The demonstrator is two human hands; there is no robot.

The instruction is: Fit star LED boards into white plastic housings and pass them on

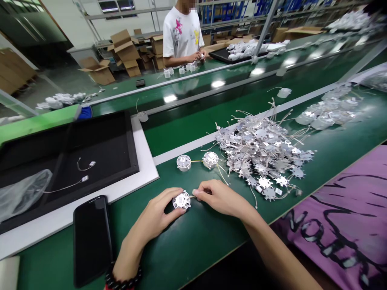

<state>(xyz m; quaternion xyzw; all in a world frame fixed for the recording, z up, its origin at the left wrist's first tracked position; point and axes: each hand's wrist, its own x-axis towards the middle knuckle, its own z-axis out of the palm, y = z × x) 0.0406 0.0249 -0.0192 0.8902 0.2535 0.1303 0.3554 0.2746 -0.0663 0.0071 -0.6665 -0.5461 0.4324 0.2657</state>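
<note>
At the near edge of a green workbench [193,251], the left hand [159,213] curled around a round white lamp module [182,200], its fingers wrapped over the rim and its thumb along the lower side. The right hand [222,197] met it from the other side, with its fingertips [197,193] drawn together, pinching a thin pale wire [204,192] at the module's edge. The fingers hid the exact grip. A beaded bracelet [123,277] circled the left wrist.

Just beyond the hands lay two more round modules [193,161], joined by a wire. Next to them spread a heap of star-shaped metal boards [263,153] trailing pale wires, with a loose pile of round white parts [323,114] farther along the bench.

Left of the hands, a black smartphone [92,240] lay flat beside a black tray with a white frame [145,169], which held two short wires [84,165] and a clear plastic bag [22,194]. Purple cloth with black lettering [332,217] filled the lower right. Across a second green bench [217,72], a co-worker in a white T-shirt [181,34] handled a small white part [198,57], with cardboard boxes [125,52] stacked behind.
</note>
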